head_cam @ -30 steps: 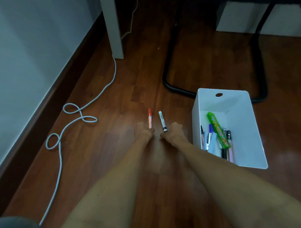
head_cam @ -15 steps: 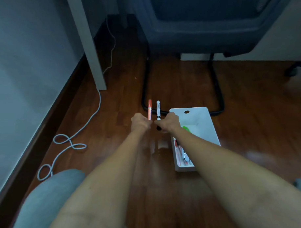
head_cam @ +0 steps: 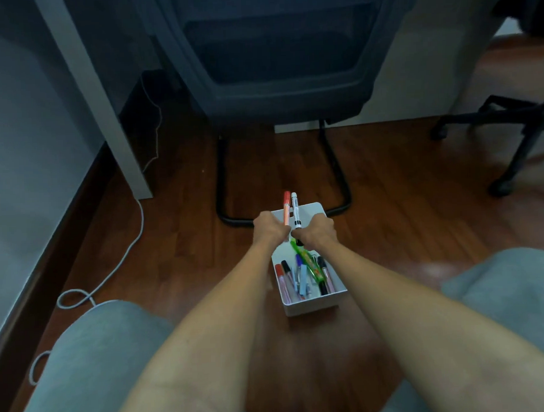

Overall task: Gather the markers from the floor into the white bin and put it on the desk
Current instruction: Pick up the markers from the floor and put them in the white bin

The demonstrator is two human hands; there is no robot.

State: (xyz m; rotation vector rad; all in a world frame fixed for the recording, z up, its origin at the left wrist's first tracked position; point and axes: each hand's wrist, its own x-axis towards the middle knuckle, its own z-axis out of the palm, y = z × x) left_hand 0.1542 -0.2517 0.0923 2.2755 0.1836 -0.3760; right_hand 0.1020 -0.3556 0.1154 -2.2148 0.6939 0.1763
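My left hand (head_cam: 269,228) grips an orange marker (head_cam: 286,207) that points up and away. Beside it, my right hand (head_cam: 317,232) grips a white marker with a black band (head_cam: 295,209), held the same way. Both hands hover side by side over the far half of the white bin (head_cam: 311,306), which stands on the wooden floor. Inside the bin lie several markers, among them a green one (head_cam: 309,263), a red-capped one (head_cam: 281,276) and a blue one (head_cam: 302,277).
A dark chair (head_cam: 278,67) on a black sled base (head_cam: 341,185) stands just behind the bin. A white desk leg (head_cam: 107,119) rises at the left. A grey cable (head_cam: 121,263) loops along the floor by the wall. My knees (head_cam: 94,360) frame the bottom corners.
Both hands lifted the two markers off the floor and carried them right, over the bin. The view tilted up and pulled back, showing the chair and my knees.
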